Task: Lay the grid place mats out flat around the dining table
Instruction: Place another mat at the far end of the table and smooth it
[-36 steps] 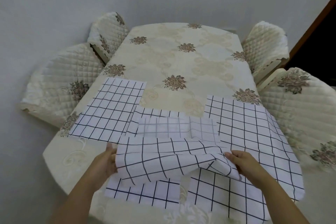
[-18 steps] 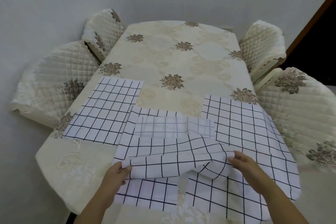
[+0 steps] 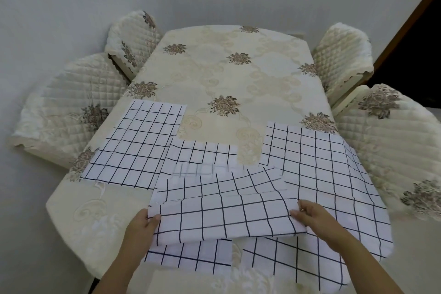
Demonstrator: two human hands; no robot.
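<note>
White place mats with a black grid lie at the near end of the dining table. One mat lies flat at the left edge, a larger one at the right, hanging over the edge. Between them a mat is lifted off another mat underneath. My left hand pinches its near left corner. My right hand pinches its near right corner. The lifted mat is spread wide with slight ripples.
Four chairs with cream quilted covers flank the table, two at the left and two at the right. A white wall runs behind. A dark doorway opens at the far right.
Both hands pulled the middle mat's folded near edge toward me and apart, so the mat now lies more unfolded and wider. The view shifted slightly.
</note>
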